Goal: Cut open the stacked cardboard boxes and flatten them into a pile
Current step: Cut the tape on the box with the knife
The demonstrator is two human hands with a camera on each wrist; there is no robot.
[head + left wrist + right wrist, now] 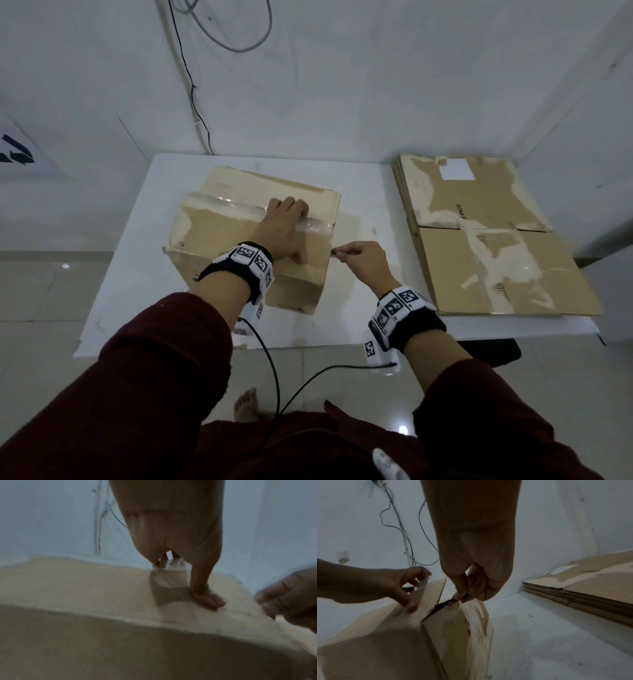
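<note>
Head view, nearest first: two dark red sleeves (164,346) reach forward over the white counter (363,192), each wrist wearing a black band with printed markers. The right hand (364,262) is closed, its thumb and fingers pinching a small dark tool (460,597) right at the near right corner of the cardboard box (219,236); the right wrist view shows the dark tip sitting in the gap at that corner, though what kind of tool it is cannot be told. Just left of it, the left hand (282,228) lies on top of the box, palm down, thumb pressed on the near flap and fingers bent over the strip of clear tape (219,200) that runs along the top seam. The box stands on the left half of the counter, under the left hand and touching the right. Farther right, well apart from both hands, a pile of flattened boxes (486,233) lies on the counter's right end, against the wall. Cables (191,85) hang down the wall behind.
</note>
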